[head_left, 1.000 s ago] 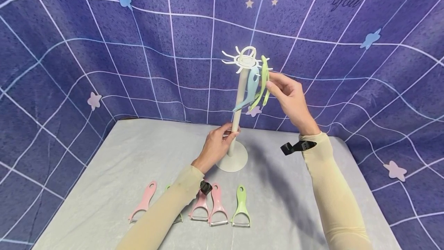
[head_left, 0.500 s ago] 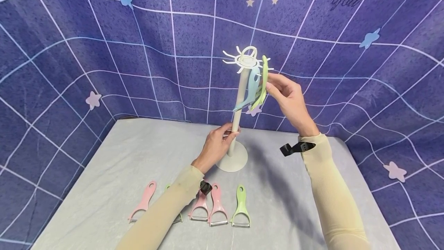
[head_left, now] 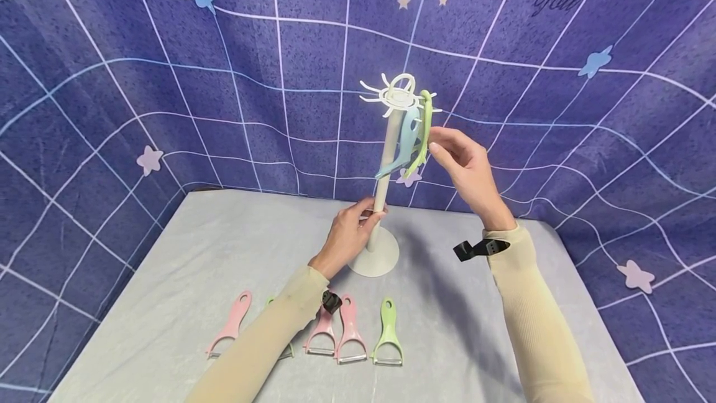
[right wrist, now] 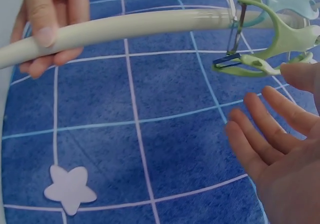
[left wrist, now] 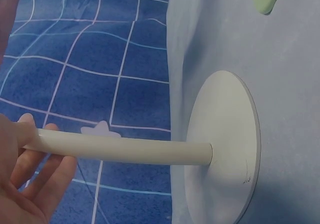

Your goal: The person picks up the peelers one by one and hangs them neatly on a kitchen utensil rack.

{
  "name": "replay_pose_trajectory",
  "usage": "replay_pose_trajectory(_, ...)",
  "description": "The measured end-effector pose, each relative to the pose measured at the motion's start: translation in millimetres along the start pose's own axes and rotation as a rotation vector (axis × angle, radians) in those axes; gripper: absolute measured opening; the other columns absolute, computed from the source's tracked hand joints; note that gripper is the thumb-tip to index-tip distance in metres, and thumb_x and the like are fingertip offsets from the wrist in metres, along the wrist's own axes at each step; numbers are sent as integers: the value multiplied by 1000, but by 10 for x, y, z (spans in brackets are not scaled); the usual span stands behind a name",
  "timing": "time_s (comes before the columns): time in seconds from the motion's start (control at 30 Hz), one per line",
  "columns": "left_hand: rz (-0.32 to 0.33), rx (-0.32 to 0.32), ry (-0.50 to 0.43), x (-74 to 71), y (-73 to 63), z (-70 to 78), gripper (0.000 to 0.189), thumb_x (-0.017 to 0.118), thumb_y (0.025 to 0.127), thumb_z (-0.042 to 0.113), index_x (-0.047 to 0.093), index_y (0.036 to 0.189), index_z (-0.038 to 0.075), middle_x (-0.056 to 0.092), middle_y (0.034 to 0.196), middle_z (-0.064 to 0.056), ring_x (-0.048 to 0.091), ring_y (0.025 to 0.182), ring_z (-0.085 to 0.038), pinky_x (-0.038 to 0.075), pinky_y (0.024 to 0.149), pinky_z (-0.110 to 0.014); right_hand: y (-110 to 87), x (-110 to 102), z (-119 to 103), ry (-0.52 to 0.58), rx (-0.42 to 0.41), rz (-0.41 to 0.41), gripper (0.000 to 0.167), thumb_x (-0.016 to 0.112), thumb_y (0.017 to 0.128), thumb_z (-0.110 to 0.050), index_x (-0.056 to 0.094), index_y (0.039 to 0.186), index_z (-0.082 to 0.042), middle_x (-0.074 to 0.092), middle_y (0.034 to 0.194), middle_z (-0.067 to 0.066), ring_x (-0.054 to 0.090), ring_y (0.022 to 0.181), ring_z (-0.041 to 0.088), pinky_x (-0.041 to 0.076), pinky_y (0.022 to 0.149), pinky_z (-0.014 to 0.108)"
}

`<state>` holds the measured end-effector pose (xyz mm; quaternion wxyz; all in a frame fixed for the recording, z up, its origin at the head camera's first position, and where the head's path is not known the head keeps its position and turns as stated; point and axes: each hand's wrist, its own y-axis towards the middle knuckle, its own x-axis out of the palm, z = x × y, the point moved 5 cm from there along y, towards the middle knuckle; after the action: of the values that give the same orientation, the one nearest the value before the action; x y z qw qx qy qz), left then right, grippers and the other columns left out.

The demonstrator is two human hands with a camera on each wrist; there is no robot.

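Note:
My left hand [head_left: 352, 232] grips the pole of a white stand [head_left: 386, 160] low down, just above its round base [left wrist: 225, 134]. The top carries a ring of hooks [head_left: 398, 98]. From hooks on the right side hang a light blue peeler [head_left: 410, 132] and green peelers [head_left: 427, 123], which overlap in the head view. In the right wrist view one green peeler [right wrist: 285, 34] and a second one [right wrist: 255, 64] show apart. My right hand [head_left: 467, 163] is beside them, fingers spread and fairly straight, thumb at the end of the lower green peeler.
On the grey-covered table [head_left: 268, 241], near its front, lie a pink peeler [head_left: 234, 322] at left, two more pink peelers in the middle and a green peeler [head_left: 388, 328] at right. Another green one is mostly hidden beneath my left forearm. A purple curtain [head_left: 252, 111] hangs behind.
The right hand has let go of the green peeler and drawn slightly down. That peeler has swung in toward the pole and hangs with the others. The left hand has stayed put.

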<state>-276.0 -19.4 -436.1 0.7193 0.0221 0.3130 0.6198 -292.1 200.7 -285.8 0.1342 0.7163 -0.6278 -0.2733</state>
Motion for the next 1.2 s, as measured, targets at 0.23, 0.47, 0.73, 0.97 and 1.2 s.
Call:
replay_pose_trajectory(0.23, 6, 4, 2, 3, 4, -7, 17, 69, 107, 28, 75, 120, 19, 80, 112, -1, 76, 111, -19, 64, 93, -34, -179, -28, 124, -67, 18, -16, 30, 67, 108, -13, 70, 136, -3, 72, 131, 9, 68, 117, 24, 55, 100, 23)
replay_pose_trajectory(0.47, 3, 2, -1, 9, 7, -10, 17, 70, 107, 28, 75, 120, 18, 80, 112, -1, 76, 111, -19, 64, 93, -33, -444, 21, 230, -151, 27, -29, 28, 68, 105, -5, 70, 133, 1, 72, 124, 17, 69, 110, 11, 54, 99, 23)
replay_pose_trajectory(0.73, 13, 5, -1, 4, 23, -21, 16, 69, 107, 29, 75, 119, 20, 80, 111, 0, 76, 110, -18, 65, 92, -33, -728, 157, 356, -225, 60, -70, 28, 71, 103, -5, 72, 131, -5, 73, 114, 11, 70, 106, 15, 56, 96, 22)
replay_pose_trajectory(0.97, 8, -4, 7, -1, 14, -18, 16, 69, 107, 29, 75, 119, 20, 80, 112, 0, 76, 111, -17, 64, 93, -32, -895, 217, 429, -246, 94, -81, 28, 72, 103, -6, 71, 131, -6, 73, 114, 15, 70, 105, 19, 56, 96, 23)
replay_pose_trajectory(1.2, 2, -18, 8, 1, 14, -13, 15, 69, 107, 30, 75, 118, 21, 80, 112, 1, 75, 112, -15, 64, 94, -31, -1065, 273, 419, -297, 100, -108, 28, 73, 103, -9, 72, 131, -7, 75, 111, 8, 71, 103, 21, 60, 94, 33)
